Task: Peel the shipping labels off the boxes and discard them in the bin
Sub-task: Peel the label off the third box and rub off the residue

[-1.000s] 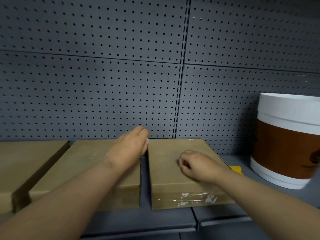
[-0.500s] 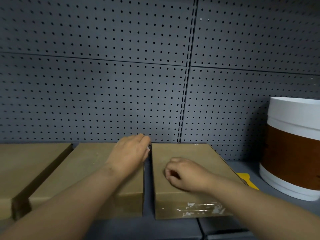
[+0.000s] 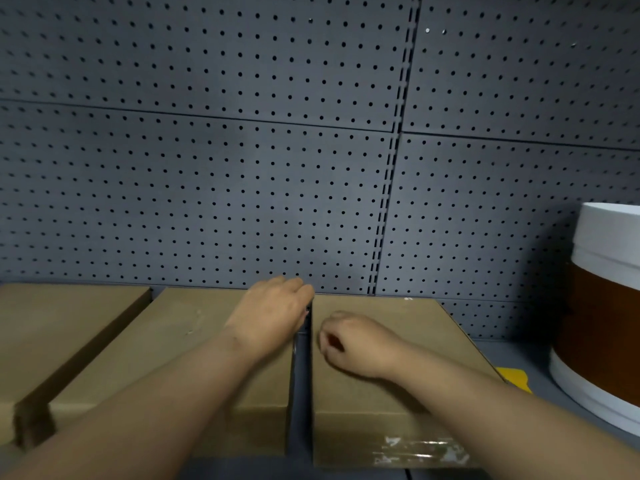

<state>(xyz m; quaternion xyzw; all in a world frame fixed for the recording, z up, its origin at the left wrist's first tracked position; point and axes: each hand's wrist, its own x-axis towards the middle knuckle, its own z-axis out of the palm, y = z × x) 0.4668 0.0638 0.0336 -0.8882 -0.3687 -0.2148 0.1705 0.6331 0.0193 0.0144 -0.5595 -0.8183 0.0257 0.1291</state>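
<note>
Three flat brown cardboard boxes lie side by side on a grey shelf. My left hand point(image 3: 273, 310) rests palm down on the far right corner of the middle box point(image 3: 166, 348), its fingertips curled over the edge into the gap. My right hand point(image 3: 353, 344) sits on top of the right box point(image 3: 398, 393), fingers curled in a loose fist; whether it pinches anything is hidden. Clear tape with white label scraps point(image 3: 419, 448) clings to that box's front face. The white and brown bin point(image 3: 609, 320) stands at the right edge.
A third box point(image 3: 52, 327) lies at the far left. A grey pegboard wall point(image 3: 242, 168) closes the back of the shelf. A yellow scrap point(image 3: 514, 377) lies on the shelf between the right box and the bin.
My right hand has slid left across the right box's top, toward the gap. My left hand stays put at the middle box's corner. The view has shifted, pushing the bin further right.
</note>
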